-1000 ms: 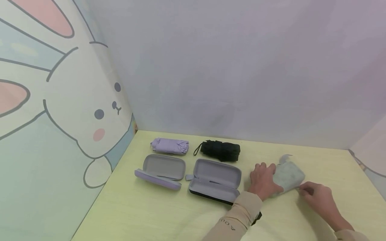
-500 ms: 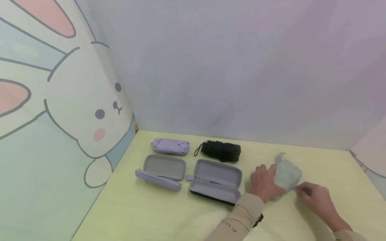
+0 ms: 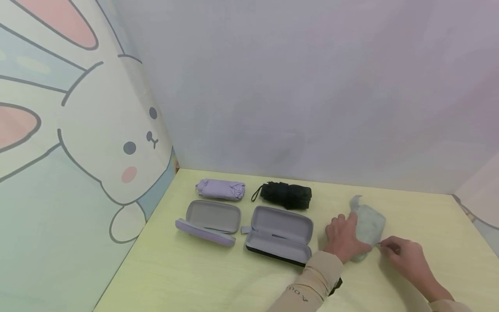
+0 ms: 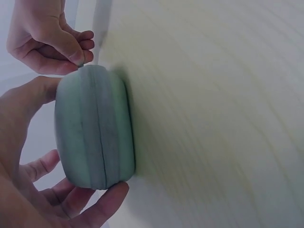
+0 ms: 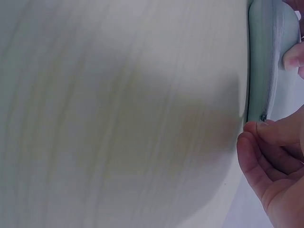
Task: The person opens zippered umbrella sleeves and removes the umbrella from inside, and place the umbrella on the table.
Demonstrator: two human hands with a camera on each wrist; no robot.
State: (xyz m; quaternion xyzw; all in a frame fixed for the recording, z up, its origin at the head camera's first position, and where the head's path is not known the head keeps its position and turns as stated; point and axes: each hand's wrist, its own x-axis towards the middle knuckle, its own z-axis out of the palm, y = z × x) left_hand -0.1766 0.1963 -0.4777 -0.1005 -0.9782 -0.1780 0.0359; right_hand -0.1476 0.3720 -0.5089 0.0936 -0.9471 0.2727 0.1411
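A pale green zip case (image 3: 369, 225) with a cloth loop (image 3: 355, 202) at its far end lies on the right half of the table. My left hand (image 3: 343, 237) grips it from the left, its thumb along the near side and the other fingers at the far end in the left wrist view. With thumb and forefinger my right hand (image 3: 407, 260) pinches the zipper pull at the case's near right edge. The zipper (image 5: 274, 57) runs along the side in the right wrist view, its slider (image 5: 264, 116) right at my fingertips. The pull itself is mostly hidden by the fingers.
Left of my hands lies an opened case (image 3: 280, 223) with grey lining and a black outside. Beyond it is an opened purple case (image 3: 204, 233). Behind them rest a folded purple umbrella (image 3: 220, 189) and a folded black umbrella (image 3: 286, 195). A wall rises behind the table.
The green case has turned counterclockwise, its loop swinging left. My right hand has shifted a little left with the zipper pull, while my left hand keeps its grip.
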